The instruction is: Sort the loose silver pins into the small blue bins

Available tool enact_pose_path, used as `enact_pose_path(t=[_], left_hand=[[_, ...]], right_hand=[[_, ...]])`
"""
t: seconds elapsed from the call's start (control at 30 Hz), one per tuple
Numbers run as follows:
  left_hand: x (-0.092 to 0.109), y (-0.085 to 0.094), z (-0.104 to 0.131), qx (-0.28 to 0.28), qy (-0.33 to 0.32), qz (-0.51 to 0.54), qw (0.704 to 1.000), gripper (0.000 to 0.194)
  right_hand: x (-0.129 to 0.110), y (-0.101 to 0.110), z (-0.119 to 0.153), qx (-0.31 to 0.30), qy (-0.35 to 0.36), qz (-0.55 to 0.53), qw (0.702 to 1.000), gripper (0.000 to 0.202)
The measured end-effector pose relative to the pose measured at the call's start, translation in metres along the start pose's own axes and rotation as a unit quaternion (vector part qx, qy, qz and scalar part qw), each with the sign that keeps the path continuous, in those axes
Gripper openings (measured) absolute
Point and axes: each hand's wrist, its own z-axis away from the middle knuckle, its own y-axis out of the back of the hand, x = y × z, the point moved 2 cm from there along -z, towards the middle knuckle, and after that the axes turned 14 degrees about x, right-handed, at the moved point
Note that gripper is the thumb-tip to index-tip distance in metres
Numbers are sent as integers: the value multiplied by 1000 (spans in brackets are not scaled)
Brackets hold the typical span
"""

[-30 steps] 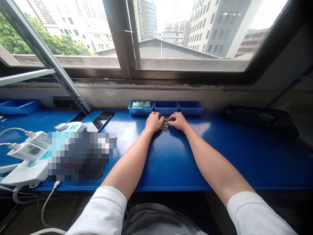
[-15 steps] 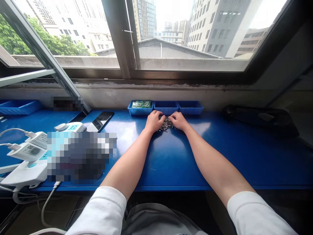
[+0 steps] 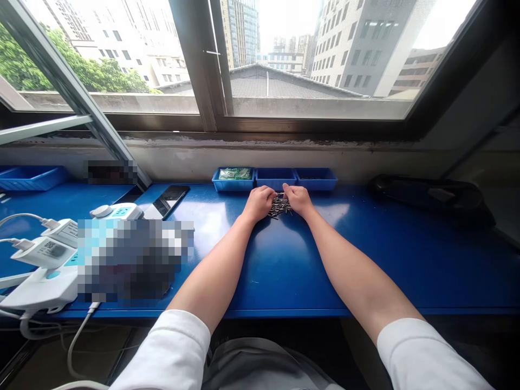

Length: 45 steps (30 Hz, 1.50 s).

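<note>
"While both hands crowd the pile of dark, slender metal pieces [image 3: 280,207], what could go wrong?"

"I'd worry about scatter. With the pile as the clock's centre, the left hand [image 3: 258,203] sits at nine and the right hand [image 3: 299,200] at three; a careless sweep from either could send loose pieces skidding over the smooth blue desk [image 3: 292,281]. Lifting one might also drag out others, since they lie crossed."

"Are the hands gripping anything?"

"The fingers of both are curled, thumbs near the fingertips, so neither is spread wide. A thin piece seems to show between them at the pile's twelve o'clock edge, but I can't tell whether either hand has hold of it."

"And how does the pile look?"

"Blackish with silvery glints, a loose tangle pointing every way, a few ends poking out towards six. It lies on the desk, just short of the middle blue tray [image 3: 276,184] at twelve. The tray with green packets [image 3: 233,185] is at ten, another tray [image 3: 320,184] at two. I can't make out the pieces' exact shape."
</note>
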Motion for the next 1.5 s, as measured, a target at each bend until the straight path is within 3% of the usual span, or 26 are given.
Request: enact_pose_path(t=[0.17,0.37,0.63,0.8,0.97,1.13,1.33,1.5], left_hand=[[-1,2,0,8,19,-25,999,24],[0,2,0,15,24,-17,999,27],[-8,1,0,30,112,-59,992,34],[-12,2,0,19,147,-78,986,32],[-14,1,0,3,154,-78,985,33],[-12,1,1,-9,159,-81,984,33],[-13,0,0,-16,151,-82,985,32],[-12,0,1,-21,145,-83,986,30]], right_hand=[[-10,5,2,3,-50,-150,987,38],[-9,7,1,-6,-77,-195,978,30],[5,17,-8,157,-55,-149,975,32],[16,22,-14,199,-76,-69,975,46],[23,21,-14,165,-118,-1,979,59],[20,19,-12,147,-104,8,984,62],[9,23,-10,181,-62,34,981,31],[11,17,-7,88,-43,65,993,17]])
